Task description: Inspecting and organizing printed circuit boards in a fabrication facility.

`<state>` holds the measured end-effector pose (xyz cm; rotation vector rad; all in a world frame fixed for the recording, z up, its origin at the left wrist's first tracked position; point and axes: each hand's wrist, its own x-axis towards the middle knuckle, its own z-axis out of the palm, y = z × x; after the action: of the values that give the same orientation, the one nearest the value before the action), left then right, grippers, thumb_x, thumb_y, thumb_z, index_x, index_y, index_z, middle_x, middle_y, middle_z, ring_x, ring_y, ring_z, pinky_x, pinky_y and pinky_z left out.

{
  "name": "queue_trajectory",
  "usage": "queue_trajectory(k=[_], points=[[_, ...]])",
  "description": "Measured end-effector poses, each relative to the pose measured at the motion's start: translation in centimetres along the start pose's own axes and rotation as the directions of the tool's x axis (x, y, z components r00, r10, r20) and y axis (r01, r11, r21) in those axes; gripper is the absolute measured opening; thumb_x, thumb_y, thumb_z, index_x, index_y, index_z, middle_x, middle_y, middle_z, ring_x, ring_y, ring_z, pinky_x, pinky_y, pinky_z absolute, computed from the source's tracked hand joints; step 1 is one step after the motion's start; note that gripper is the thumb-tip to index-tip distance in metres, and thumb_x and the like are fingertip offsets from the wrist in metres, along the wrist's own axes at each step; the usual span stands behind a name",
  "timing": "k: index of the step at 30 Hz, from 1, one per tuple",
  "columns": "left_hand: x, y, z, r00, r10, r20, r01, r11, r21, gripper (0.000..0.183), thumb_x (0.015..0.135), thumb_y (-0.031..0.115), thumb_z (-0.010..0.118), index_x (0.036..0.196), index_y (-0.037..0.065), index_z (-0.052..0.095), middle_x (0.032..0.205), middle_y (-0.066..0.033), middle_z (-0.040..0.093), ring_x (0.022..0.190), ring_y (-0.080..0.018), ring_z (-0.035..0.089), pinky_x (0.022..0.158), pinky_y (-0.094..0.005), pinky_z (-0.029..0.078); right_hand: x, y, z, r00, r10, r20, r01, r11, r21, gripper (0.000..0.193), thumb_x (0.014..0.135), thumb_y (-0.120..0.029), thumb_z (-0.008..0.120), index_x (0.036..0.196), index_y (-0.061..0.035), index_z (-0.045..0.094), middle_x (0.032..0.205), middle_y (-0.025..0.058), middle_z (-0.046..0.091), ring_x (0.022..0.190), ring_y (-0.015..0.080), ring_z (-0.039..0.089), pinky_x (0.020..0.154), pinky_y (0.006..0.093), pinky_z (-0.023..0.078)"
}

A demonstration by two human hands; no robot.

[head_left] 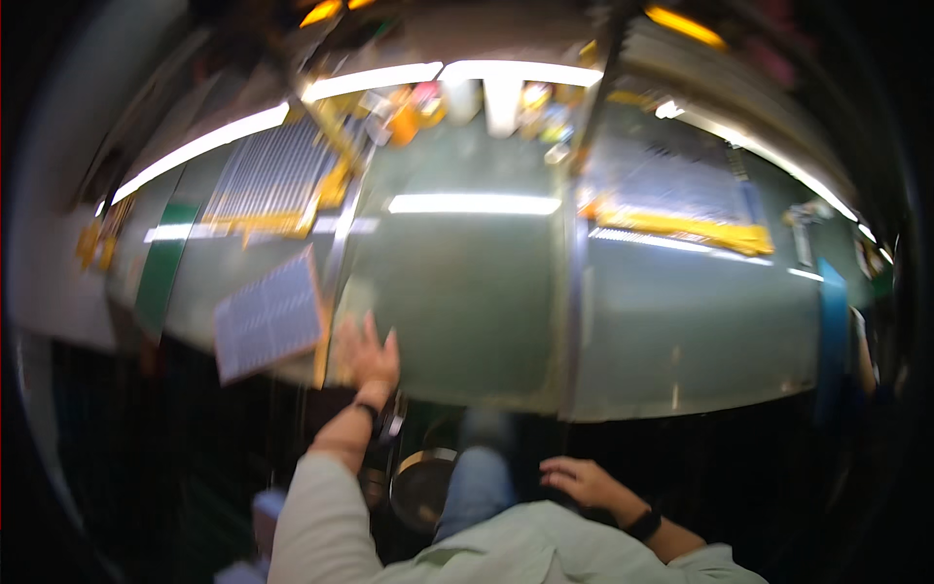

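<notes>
Left hand (370,360): fingers spread apart, over the near edge of the green worktop (467,302), left of its middle; blur hides whether the fingertips touch it.
Right hand (584,482): below the worktop's near edge, fingers loosely bent and close together.
Gridded panel (270,316): grey-blue, tilted, at the worktop's near edge, just left of the spread fingers.
Edges: the worktop's front rim bows across, above the jeans-clad leg (479,482); two metal strips cross the top front to back.
Open room: plain green surface runs from the left hand toward the worktop's far side, between the strips.
Surface: a white glare lies across the worktop's middle.
Room: small containers (404,122) line the worktop's far side, yellow-edged racks (676,190) flank them, and a blue board (832,331) stands at its right end.
</notes>
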<state>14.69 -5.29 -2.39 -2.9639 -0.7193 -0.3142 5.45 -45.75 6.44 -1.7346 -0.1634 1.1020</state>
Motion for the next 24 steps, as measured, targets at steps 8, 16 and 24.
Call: queue_trajectory(k=[8,16,24], points=[[-0.1,0.1,1.8,0.998,-0.041,0.041,0.041,0.999,-0.001,0.059,0.087,0.047,0.043,0.138,0.018,0.031,0.144,-0.0209,0.019,0.133,-0.0412,0.014,0.102,-0.0618,0.010,11.3,8.2,8.4,0.966,-0.253,-0.056,0.173,0.789,-0.590,0.047,0.081,-0.023,0.059,0.121,-0.0011,0.048,0.108,0.0190,0.055,0.099,0.0337,0.052,0.090,0.0375,0.040],[0.1,0.0,1.7,1.000,-0.025,-0.008,0.025,0.997,-0.070,0.061,0.086,0.046,0.046,0.138,0.017,0.032,0.142,-0.0231,0.022,0.132,-0.0411,0.016,0.102,-0.0610,0.011,21.4,17.3,18.2,0.991,0.052,0.123,-0.018,0.964,-0.264,0.043,0.078,-0.032,0.064,0.108,-0.0017,0.056,0.090,0.0148,0.058,0.085,0.0274,0.055,0.075,0.0357,0.043],[0.0,-0.3,1.0,0.998,-0.056,-0.015,0.053,0.988,-0.148,0.061,0.084,0.047,0.047,0.137,0.018,0.035,0.142,-0.0232,0.023,0.132,-0.0416,0.017,0.104,-0.0592,0.012,25.9,17.0,19.7,0.958,0.287,0.003,-0.257,0.856,0.448,0.030,0.084,-0.028,0.061,0.076,0.0008,0.062,0.069,0.0022,0.057,0.064,0.0111,0.048,0.059,0.0271,0.039]])
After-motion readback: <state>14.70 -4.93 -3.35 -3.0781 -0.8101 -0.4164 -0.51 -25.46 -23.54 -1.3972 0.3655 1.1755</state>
